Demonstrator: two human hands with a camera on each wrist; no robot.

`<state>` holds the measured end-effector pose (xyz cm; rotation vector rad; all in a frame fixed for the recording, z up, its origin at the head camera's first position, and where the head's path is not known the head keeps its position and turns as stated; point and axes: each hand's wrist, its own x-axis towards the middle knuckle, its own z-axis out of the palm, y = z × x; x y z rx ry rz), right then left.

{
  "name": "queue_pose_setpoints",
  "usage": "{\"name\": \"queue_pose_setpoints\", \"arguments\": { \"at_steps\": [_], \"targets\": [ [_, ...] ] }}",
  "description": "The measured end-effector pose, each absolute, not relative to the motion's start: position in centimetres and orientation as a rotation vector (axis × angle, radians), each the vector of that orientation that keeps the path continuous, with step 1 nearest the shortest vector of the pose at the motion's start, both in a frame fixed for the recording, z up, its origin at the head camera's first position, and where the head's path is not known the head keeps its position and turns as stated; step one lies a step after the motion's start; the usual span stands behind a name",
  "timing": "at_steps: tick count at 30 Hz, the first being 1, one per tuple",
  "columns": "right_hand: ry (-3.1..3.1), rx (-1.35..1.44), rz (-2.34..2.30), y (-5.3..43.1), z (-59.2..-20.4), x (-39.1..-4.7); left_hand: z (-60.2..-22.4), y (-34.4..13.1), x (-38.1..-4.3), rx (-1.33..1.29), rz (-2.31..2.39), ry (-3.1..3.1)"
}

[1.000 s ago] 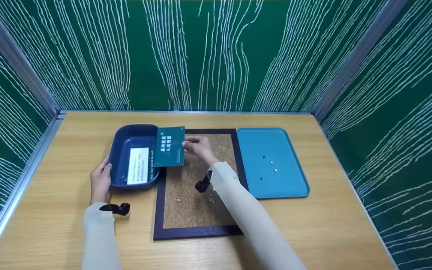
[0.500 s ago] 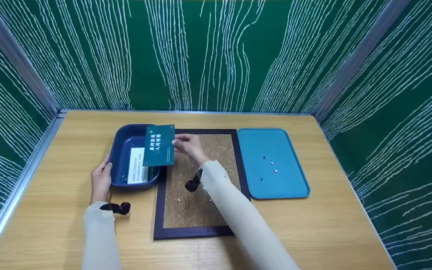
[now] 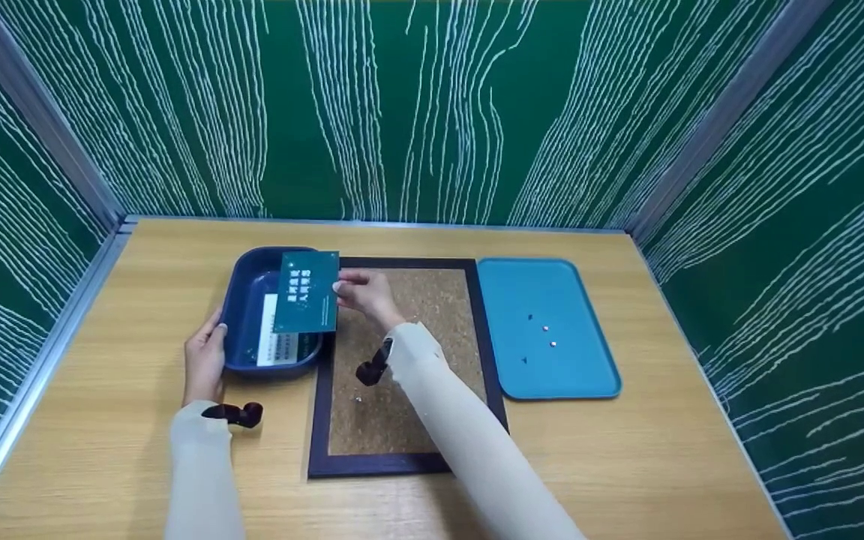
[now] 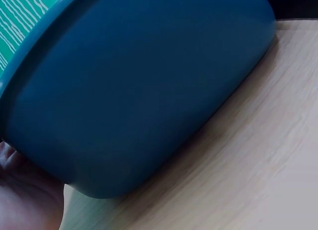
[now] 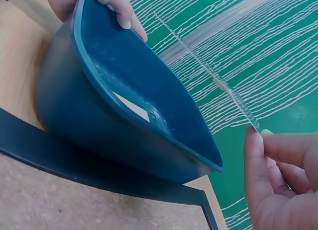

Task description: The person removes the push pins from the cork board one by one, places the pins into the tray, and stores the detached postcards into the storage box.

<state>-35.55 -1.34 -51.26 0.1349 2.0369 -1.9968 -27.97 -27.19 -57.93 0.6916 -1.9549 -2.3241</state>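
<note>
My right hand (image 3: 369,297) pinches a dark green postcard-like card (image 3: 307,294) with white characters, at its right edge. The card hangs over the right part of a deep blue basin (image 3: 253,289), above its rim; the right wrist view shows it edge-on. Inside the basin lies another card, with a white panel (image 3: 270,341), partly hidden by the held one. On the basin's left side, my left hand (image 3: 205,361) grips the wall, thumb at the rim. The left wrist view is mostly filled by the basin's outer wall (image 4: 139,96).
A cork board (image 3: 372,427) in a dark frame lies flat to the right of the basin, small pale specks on it. Beyond it is a blue tray (image 3: 544,289) with several tiny pieces, some pale, some dark. Green, white-lined panels (image 3: 432,112) enclose the wooden table (image 3: 702,450).
The held green card has moved left with my right hand, from above the cork board's edge to over the basin, covering more of the card inside. The left hand keeps its grip.
</note>
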Motion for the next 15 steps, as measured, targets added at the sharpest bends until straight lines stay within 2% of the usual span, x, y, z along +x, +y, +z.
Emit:
{"name": "queue_pose_setpoints", "arguments": {
  "at_steps": [15],
  "targets": [
    [2.04, 0.182, -2.019, -3.7, -51.7, -34.9, -58.2, -27.5, -28.1, 0.656, -2.281, -1.991]
  ]
}}
